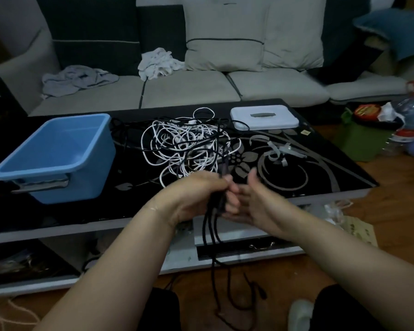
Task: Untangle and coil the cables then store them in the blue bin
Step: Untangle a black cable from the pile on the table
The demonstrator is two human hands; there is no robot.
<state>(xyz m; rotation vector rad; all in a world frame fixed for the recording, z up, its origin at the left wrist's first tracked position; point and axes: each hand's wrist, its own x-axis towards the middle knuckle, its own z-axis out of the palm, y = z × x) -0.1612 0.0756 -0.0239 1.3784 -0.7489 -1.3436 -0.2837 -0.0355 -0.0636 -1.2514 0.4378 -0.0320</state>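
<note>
Step in hand looks like coiling: one black cable [212,225] pulled out of the pile, several strands hanging down from the grip toward the floor. Left hand [196,194] has fingers curled tight round the bunched strands. Right hand [251,201] blurred, palm up just beside the left, fingers loosely spread; can't tell if it touches the cable. Tangled white and black cables [189,144] lie mid-table, beside the blue bin [55,151] at the table's left end; nothing visible inside the bin. Next move likely needs the right hand feeding another loop while the left keeps the loops from slipping.
</note>
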